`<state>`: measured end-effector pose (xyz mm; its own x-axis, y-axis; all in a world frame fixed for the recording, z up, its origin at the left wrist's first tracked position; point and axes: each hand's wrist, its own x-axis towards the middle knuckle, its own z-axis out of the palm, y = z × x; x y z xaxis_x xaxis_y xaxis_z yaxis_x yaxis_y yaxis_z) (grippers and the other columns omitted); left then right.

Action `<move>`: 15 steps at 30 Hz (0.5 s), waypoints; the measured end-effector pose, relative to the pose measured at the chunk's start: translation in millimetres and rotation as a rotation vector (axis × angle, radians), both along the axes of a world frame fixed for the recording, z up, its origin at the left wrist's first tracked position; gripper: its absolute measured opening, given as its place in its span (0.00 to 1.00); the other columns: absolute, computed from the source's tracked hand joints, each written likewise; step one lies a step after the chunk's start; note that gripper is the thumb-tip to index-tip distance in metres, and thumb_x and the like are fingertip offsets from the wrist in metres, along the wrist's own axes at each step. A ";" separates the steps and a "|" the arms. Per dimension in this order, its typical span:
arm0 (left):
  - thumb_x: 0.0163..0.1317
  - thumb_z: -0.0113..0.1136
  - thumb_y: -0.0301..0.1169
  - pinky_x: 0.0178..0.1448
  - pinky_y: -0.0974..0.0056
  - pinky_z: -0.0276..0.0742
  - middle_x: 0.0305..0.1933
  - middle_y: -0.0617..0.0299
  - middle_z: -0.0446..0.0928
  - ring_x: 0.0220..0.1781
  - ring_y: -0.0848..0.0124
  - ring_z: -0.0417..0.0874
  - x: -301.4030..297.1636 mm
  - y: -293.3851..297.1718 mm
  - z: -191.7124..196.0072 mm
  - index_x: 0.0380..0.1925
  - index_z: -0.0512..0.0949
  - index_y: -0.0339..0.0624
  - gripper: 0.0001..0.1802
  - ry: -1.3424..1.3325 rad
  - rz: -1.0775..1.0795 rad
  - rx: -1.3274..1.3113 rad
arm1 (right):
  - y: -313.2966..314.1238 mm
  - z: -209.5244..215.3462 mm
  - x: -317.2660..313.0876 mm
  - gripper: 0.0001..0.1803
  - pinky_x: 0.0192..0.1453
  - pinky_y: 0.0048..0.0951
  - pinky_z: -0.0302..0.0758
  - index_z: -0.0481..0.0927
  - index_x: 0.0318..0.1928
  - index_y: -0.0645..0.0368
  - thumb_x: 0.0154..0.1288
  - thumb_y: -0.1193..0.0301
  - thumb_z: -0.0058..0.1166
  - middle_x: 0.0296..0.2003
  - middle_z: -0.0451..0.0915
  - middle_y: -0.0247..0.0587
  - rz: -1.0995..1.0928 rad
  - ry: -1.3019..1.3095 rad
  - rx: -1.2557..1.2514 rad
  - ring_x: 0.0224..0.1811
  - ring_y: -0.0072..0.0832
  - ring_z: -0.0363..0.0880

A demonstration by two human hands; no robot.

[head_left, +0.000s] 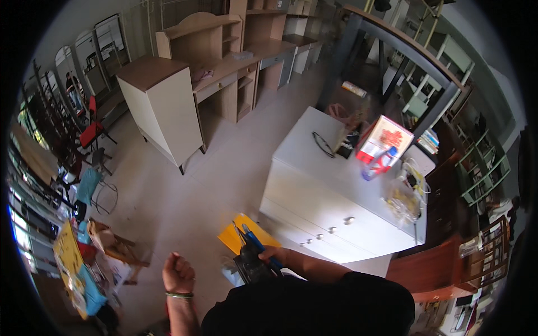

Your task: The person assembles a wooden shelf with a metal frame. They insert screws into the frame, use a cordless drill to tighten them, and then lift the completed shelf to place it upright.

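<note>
My left hand (179, 273) hangs over the floor in a loose fist, a bracelet at its wrist, with nothing showing out of it. My right arm crosses in front of my body, and my right hand (276, 254) is closed around a bundle of black and blue tools (252, 260). Thin metal tips point up from the bundle, and blue handles show beside my fingers. Their exact kinds are hard to make out. A flat yellow piece (231, 238) shows behind the bundle; whether my hand holds it too is unclear.
A white drawer cabinet (305, 210) stands close on the right, carrying a red-and-white box (386, 143), a blue-capped bottle (381, 162) and cables. A cream cabinet (159, 115) and wooden desks (224, 84) stand ahead. Chairs and a wooden stool (115, 246) line the left.
</note>
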<state>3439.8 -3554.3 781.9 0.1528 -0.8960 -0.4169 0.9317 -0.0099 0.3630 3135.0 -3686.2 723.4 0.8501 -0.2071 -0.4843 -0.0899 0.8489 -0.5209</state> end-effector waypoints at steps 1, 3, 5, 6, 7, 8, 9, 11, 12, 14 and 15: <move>0.67 0.44 0.37 0.15 0.70 0.47 0.13 0.73 0.53 0.13 0.78 0.51 9.2 -18.9 -5.6 0.28 0.73 0.47 0.12 -0.019 0.052 0.060 | -18.2 5.2 17.0 0.14 0.33 0.22 0.69 0.76 0.30 0.57 0.49 0.63 0.64 0.20 0.72 0.31 -0.067 0.033 -0.021 0.24 0.24 0.73; 0.67 0.44 0.35 0.14 0.68 0.45 0.11 0.73 0.52 0.11 0.77 0.49 49.6 -52.3 -17.9 0.25 0.71 0.49 0.11 0.188 0.058 0.204 | -61.0 9.4 76.7 0.14 0.33 0.24 0.69 0.75 0.31 0.55 0.48 0.62 0.64 0.21 0.71 0.32 -0.163 -0.060 -0.143 0.25 0.26 0.73; 0.66 0.43 0.35 0.13 0.68 0.43 0.11 0.73 0.51 0.10 0.76 0.48 88.3 -66.9 -33.5 0.21 0.68 0.50 0.13 0.348 0.031 0.241 | -102.6 13.3 116.1 0.15 0.34 0.27 0.70 0.74 0.32 0.55 0.47 0.63 0.63 0.21 0.70 0.33 0.043 0.198 -0.063 0.26 0.27 0.73; 0.66 0.43 0.35 0.13 0.68 0.43 0.11 0.73 0.51 0.10 0.76 0.48 109.5 -74.4 -40.3 0.20 0.66 0.50 0.14 0.352 0.047 0.296 | -123.4 15.1 129.4 0.20 0.43 0.32 0.67 0.72 0.38 0.54 0.47 0.61 0.64 0.29 0.70 0.37 0.066 0.153 -0.072 0.35 0.31 0.71; 0.67 0.42 0.35 0.13 0.68 0.43 0.11 0.72 0.50 0.10 0.76 0.49 133.4 -82.3 -46.0 0.18 0.63 0.50 0.16 0.432 0.060 0.264 | -141.9 15.3 144.5 0.26 0.52 0.37 0.64 0.70 0.45 0.54 0.48 0.59 0.64 0.36 0.70 0.40 0.102 0.189 -0.075 0.44 0.35 0.69; 0.67 0.42 0.35 0.14 0.69 0.44 0.12 0.72 0.52 0.11 0.76 0.50 153.7 -83.9 -49.2 0.18 0.62 0.50 0.16 0.559 0.182 0.264 | -159.8 12.4 162.7 0.28 0.53 0.38 0.64 0.70 0.48 0.54 0.48 0.58 0.64 0.38 0.70 0.41 0.132 0.256 -0.073 0.46 0.35 0.68; 0.67 0.42 0.35 0.14 0.69 0.44 0.13 0.72 0.53 0.11 0.77 0.50 180.9 -95.5 -54.4 0.18 0.63 0.50 0.16 0.522 0.223 0.281 | -177.7 8.8 180.5 0.30 0.54 0.39 0.64 0.69 0.51 0.55 0.48 0.58 0.64 0.40 0.70 0.43 0.096 0.329 -0.102 0.48 0.36 0.68; 0.66 0.43 0.35 0.15 0.71 0.48 0.14 0.73 0.56 0.12 0.77 0.52 231.9 -124.1 -66.9 0.22 0.68 0.49 0.13 0.543 0.230 0.209 | -213.2 -3.0 213.5 0.29 0.46 0.37 0.69 0.70 0.50 0.56 0.49 0.60 0.63 0.37 0.73 0.42 0.023 0.313 -0.171 0.41 0.34 0.72; 0.66 0.45 0.35 0.18 0.71 0.51 0.15 0.72 0.56 0.14 0.77 0.54 253.5 -150.9 -79.3 0.23 0.69 0.49 0.12 0.448 0.175 0.218 | -228.1 -10.4 225.2 0.25 0.37 0.34 0.75 0.72 0.47 0.58 0.50 0.62 0.63 0.32 0.76 0.40 -0.022 0.325 -0.203 0.32 0.32 0.78; 0.65 0.47 0.35 0.22 0.70 0.58 0.15 0.72 0.58 0.16 0.76 0.57 295.4 -201.0 -95.5 0.24 0.71 0.48 0.10 0.330 0.070 0.240 | -258.4 -26.9 247.2 0.34 0.47 0.39 0.76 0.66 0.58 0.59 0.51 0.63 0.63 0.42 0.78 0.45 -0.101 0.058 0.066 0.42 0.34 0.79; 0.63 0.49 0.35 0.28 0.68 0.65 0.18 0.71 0.64 0.21 0.74 0.63 311.5 -236.3 -99.4 0.26 0.73 0.48 0.08 0.239 0.050 0.353 | -270.0 -30.7 258.5 0.36 0.58 0.39 0.72 0.64 0.60 0.62 0.52 0.65 0.62 0.48 0.77 0.48 -0.214 -0.170 0.095 0.51 0.36 0.77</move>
<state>3751.3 -3790.7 682.5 0.0541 -0.6859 -0.7257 0.9917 -0.0479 0.1192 3393.5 -3956.2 692.7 0.8627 -0.3507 -0.3644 0.1781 0.8850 -0.4302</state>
